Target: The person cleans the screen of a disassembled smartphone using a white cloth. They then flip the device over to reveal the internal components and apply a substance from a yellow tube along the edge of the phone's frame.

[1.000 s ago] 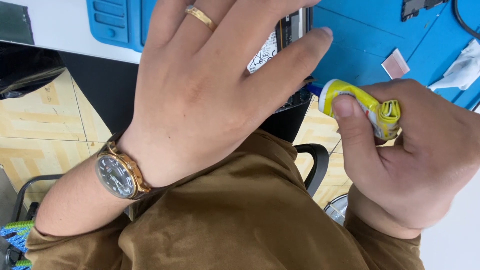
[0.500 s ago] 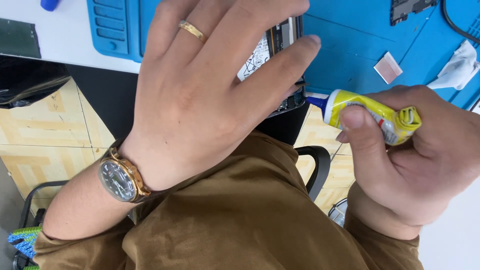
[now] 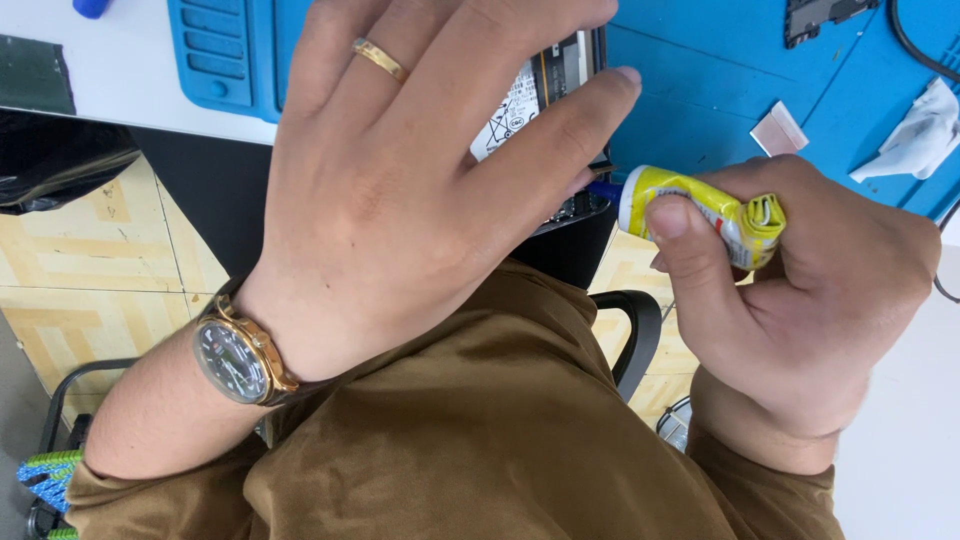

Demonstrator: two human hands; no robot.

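Shifted closer, the right hand point(image 3: 800, 300) squeezes a yellow glue tube point(image 3: 700, 205) at the opened phone point(image 3: 545, 90); left hand point(image 3: 420, 190) fingers press it flat. Steady nozzle placement seems needed next.

Looks like a small electronics repair bench, a workshop corner rather than a home. On the white tabletop point(image 3: 120, 90) lies a blue repair mat point(image 3: 700, 90) with moulded parts compartments along its left edge. On the mat: an opened device point(image 3: 545, 85) with its innards and a labelled battery showing, a loose dark circuit part point(image 3: 825, 12), a small pinkish pad point(image 3: 778, 128), a crumpled white wipe point(image 3: 920, 130), a black cable point(image 3: 905, 40) at the right edge. Below the tabletop edge, yellowish patterned floor tiles point(image 3: 90, 260) and the black arm of an office chair point(image 3: 635, 330).
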